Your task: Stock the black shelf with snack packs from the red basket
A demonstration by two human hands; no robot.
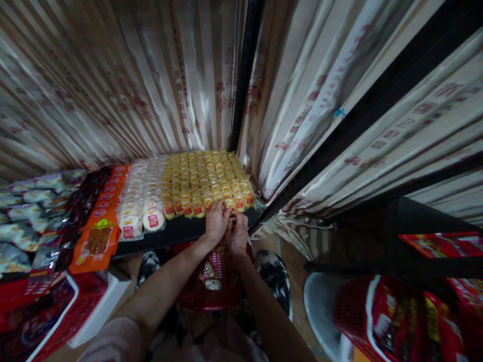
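Note:
At the front edge of the black shelf (177,232), my left hand (218,221) and my right hand (237,234) are close together with fingers bent inward. The fingertips meet by the front row of small yellow wrapped snacks (206,176). Whatever lies between the fingers is too small and hidden to make out. These snacks stand in tight rows, with red labels on the nearest ones. Below my forearms is a red plastic basket (210,305) holding a few clear-wrapped packets (213,285).
Left of the yellow snacks are round white wrapped pieces (153,216), orange snack bags (100,226) and white-blue packets (28,213). A red basket (90,296) is at lower left, another (350,306) at lower right. Black posts (294,188) and printed curtains (181,75) stand behind.

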